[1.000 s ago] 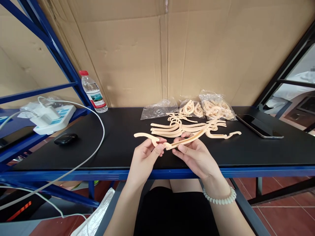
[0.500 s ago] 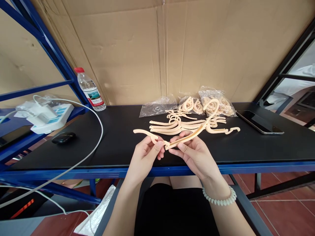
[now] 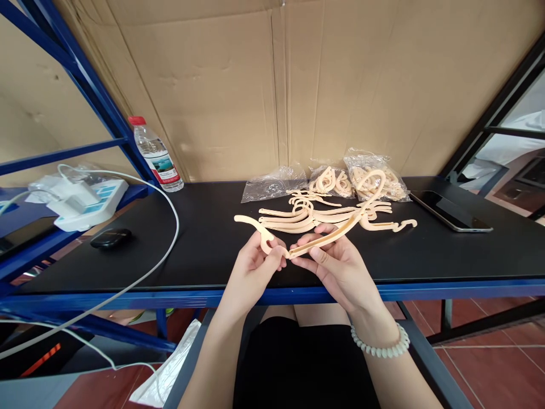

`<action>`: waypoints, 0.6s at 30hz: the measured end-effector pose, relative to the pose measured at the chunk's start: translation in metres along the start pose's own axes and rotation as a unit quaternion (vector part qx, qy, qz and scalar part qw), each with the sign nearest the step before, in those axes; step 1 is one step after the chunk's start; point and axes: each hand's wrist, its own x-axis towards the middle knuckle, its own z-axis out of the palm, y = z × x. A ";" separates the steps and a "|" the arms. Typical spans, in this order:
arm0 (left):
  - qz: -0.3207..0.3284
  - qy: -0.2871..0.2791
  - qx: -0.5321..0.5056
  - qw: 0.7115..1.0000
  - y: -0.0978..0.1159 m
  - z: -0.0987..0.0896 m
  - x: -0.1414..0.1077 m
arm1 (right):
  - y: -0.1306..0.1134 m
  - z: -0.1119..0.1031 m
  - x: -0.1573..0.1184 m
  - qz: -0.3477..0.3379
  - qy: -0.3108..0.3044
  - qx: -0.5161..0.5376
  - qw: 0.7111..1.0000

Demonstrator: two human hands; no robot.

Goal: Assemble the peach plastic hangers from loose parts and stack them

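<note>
Both hands are raised above the near edge of the dark surface [image 3: 204,250], close together but apart. The left hand [image 3: 254,268] pinches a short cream-coloured curved piece [image 3: 251,223] between thumb and fingers, its free end pointing toward ten o'clock. The right hand [image 3: 338,266] holds a long cream-coloured arm [image 3: 330,237] with a groove along it, thumb on the near side and fingers behind; it rises toward two o'clock and ends in a rounded loop. The two pieces meet at their near ends in the gap between the hands; whether they are joined there cannot be told. A pale beaded bracelet [image 3: 383,346] circles the right wrist.

Taking the hands as the dial's centre, a group of similar cream pieces [image 3: 289,226] lies just beyond at twelve o'clock, and a hook-ended piece [image 3: 383,226] lies between two and three. Farther out, along the back, a crumpled clear bag [image 3: 275,184] sits near twelve, a small filled bag [image 3: 330,182] at one and a larger filled bag [image 3: 389,184] at two. A phone [image 3: 451,211] lies between two and three.

At ten stands a red-capped bottle [image 3: 157,156]; at nine lies a small black object [image 3: 110,238]. A white power strip [image 3: 96,207] is between nine and ten. Cardboard [image 3: 213,85] rises at twelve, behind everything.
</note>
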 end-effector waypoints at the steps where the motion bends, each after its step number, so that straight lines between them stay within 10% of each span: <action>1: -0.001 0.002 0.002 1.000 0.000 0.000 0.000 | 0.000 0.000 0.000 -0.002 0.001 -0.004 1.000; 18: 0.002 -0.013 -0.075 0.997 -0.003 -0.004 0.000 | 0.001 0.004 0.002 0.017 -0.017 -0.042 0.999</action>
